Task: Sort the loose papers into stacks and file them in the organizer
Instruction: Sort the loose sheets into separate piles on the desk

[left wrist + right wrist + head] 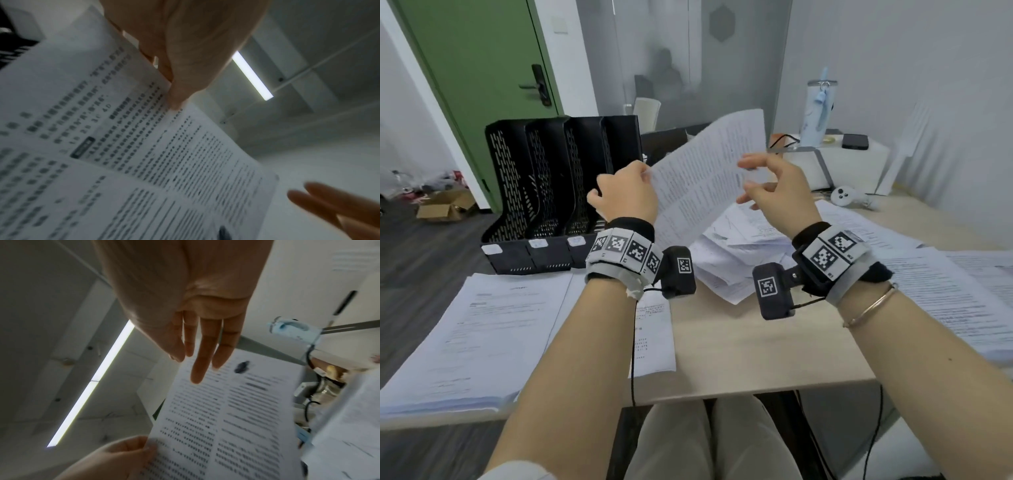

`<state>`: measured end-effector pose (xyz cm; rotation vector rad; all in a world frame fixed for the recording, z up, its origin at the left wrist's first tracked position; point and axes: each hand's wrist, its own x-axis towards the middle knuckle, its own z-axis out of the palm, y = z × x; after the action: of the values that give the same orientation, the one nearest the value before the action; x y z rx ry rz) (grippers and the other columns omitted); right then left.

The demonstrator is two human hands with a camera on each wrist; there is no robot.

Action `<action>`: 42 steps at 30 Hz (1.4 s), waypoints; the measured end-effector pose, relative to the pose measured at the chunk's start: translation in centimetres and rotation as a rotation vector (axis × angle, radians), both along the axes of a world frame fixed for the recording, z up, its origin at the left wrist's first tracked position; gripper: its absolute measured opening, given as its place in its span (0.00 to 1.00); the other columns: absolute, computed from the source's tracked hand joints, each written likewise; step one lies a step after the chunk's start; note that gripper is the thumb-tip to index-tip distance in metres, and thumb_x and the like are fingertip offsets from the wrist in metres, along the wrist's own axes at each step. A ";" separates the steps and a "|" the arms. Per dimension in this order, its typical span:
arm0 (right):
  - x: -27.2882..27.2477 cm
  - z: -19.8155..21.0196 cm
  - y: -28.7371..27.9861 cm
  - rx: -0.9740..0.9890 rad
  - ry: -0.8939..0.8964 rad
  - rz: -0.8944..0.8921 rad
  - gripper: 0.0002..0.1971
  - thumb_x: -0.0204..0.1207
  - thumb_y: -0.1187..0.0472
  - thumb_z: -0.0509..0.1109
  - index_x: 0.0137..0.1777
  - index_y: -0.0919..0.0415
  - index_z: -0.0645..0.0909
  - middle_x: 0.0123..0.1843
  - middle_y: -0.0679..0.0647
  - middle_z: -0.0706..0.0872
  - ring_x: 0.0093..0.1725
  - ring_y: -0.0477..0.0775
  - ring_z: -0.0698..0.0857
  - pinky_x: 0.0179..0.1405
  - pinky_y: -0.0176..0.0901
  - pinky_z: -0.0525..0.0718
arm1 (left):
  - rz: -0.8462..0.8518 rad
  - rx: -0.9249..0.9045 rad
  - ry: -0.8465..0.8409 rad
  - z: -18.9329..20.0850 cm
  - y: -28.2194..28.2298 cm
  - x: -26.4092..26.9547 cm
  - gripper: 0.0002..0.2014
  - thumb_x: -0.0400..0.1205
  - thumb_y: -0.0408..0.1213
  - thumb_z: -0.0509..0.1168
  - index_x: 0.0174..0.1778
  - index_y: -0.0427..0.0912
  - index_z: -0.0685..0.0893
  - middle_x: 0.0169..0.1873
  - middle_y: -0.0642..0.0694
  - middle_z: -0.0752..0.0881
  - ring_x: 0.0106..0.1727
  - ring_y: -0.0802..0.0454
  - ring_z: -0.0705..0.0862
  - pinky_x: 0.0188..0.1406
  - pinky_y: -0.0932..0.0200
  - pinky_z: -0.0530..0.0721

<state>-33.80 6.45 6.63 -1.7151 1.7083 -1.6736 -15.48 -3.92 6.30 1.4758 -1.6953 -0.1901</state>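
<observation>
A black organizer (558, 192) with four slots stands left of centre on the table (739, 346), behind a flat stack (472, 335) at lower left. A loose pile (736, 246) lies mid-frame and more papers (945, 291) spread at right; a bottle (816, 106) and a phone (854, 141) sit upper right. One sheet (705, 174) is raised at centre between both hands: the left hand (625, 195) pinches its left edge, the right hand (774, 192) hovers beside its right edge, fingers relaxed, holding nothing
</observation>
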 end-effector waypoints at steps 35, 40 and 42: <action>-5.6 -3.5 0.1 0.282 -0.374 -0.250 0.11 0.85 0.55 0.58 0.56 0.60 0.79 0.61 0.61 0.84 0.19 0.47 0.85 0.12 0.32 0.73 | -0.630 0.212 0.294 -6.4 1.6 -2.5 0.21 0.81 0.20 0.54 0.68 0.41 0.77 0.68 0.46 0.78 0.68 0.49 0.77 0.66 0.54 0.80; -7.1 -4.2 2.0 0.326 -0.336 -0.285 0.06 0.81 0.60 0.63 0.47 0.57 0.80 0.56 0.55 0.87 0.20 0.45 0.85 0.17 0.34 0.70 | -0.537 0.159 0.282 -6.5 1.4 -3.4 0.24 0.79 0.18 0.50 0.67 0.39 0.78 0.67 0.43 0.80 0.68 0.50 0.77 0.65 0.62 0.76; -8.1 -4.6 3.0 0.331 -0.328 -0.323 0.04 0.79 0.61 0.64 0.46 0.56 0.80 0.52 0.56 0.88 0.22 0.47 0.85 0.18 0.33 0.70 | -0.514 0.126 0.287 -6.3 1.6 -4.2 0.24 0.78 0.18 0.50 0.68 0.38 0.78 0.67 0.43 0.80 0.68 0.50 0.77 0.63 0.66 0.74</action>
<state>-41.93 9.41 2.07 -1.0012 2.0300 -1.5671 -19.69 -2.37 -0.04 1.0102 -1.8126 -0.7593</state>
